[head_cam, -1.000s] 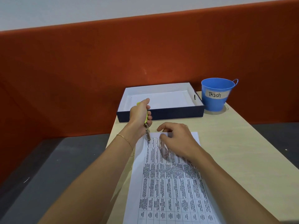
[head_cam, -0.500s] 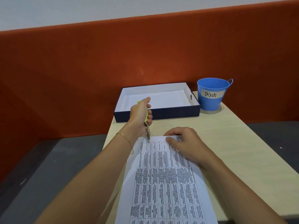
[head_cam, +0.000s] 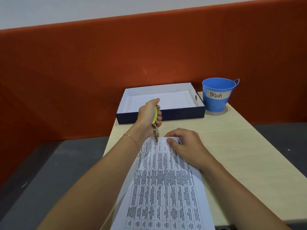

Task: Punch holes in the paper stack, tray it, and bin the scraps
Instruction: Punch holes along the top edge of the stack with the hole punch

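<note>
A paper stack (head_cam: 164, 183) printed with a table lies lengthwise on the wooden desk (head_cam: 240, 155). My left hand (head_cam: 148, 116) grips a hole punch (head_cam: 155, 128) with lime-green handles, and its metal jaws sit on the far edge of the stack. My right hand (head_cam: 186, 145) rests on the top right part of the paper with fingers bent, holding it down. Behind them stands a navy tray (head_cam: 182, 113) with a white inside. A blue bucket labelled "Trash" (head_cam: 217, 95) stands to the tray's right.
An orange partition (head_cam: 99, 72) runs behind the desk. Grey floor (head_cam: 49, 171) lies to the left and far right of the narrow desk. The desk's left edge passes just under my left forearm.
My right hand slid from the middle of the paper's top edge toward its right corner. The stack shifted slightly toward me. My left hand keeps the punch at the far edge.
</note>
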